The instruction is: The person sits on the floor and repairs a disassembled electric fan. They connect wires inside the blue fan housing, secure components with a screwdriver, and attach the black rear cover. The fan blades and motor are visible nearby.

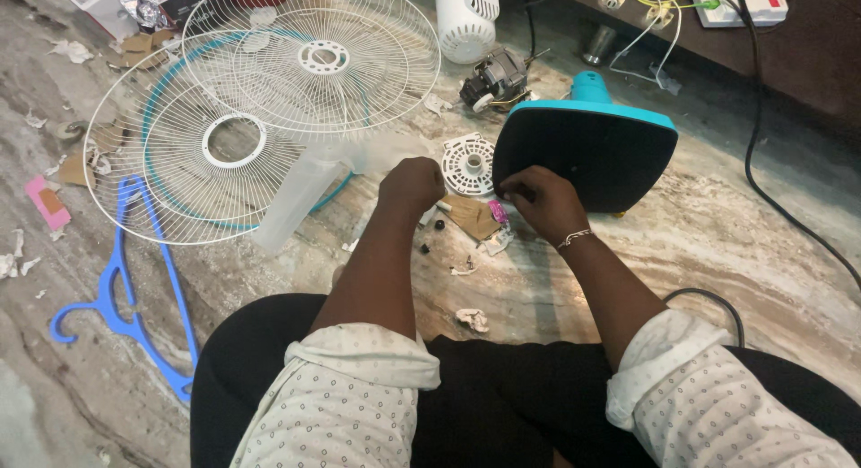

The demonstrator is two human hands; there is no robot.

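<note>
I sit on a marbled floor among fan parts. My left hand (413, 183) is closed into a fist just left of a round white vented plastic cover (466, 163); what it holds is hidden. My right hand (541, 199) pinches something small at the lower left edge of the fan base (592, 154), which lies tipped up, black underside facing me, turquoise rim on top. Between my hands lie a brown cardboard scrap (471, 217), a pink bit (498, 210) and small black screws (439, 226).
Two white wire fan guards (269, 100) lie at the left, a translucent fan blade (300, 195) over them. A blue clothes hanger (134, 280) is at far left. The fan motor (493, 78) and white motor housing (465, 20) lie behind. A black cable (771, 199) runs at right.
</note>
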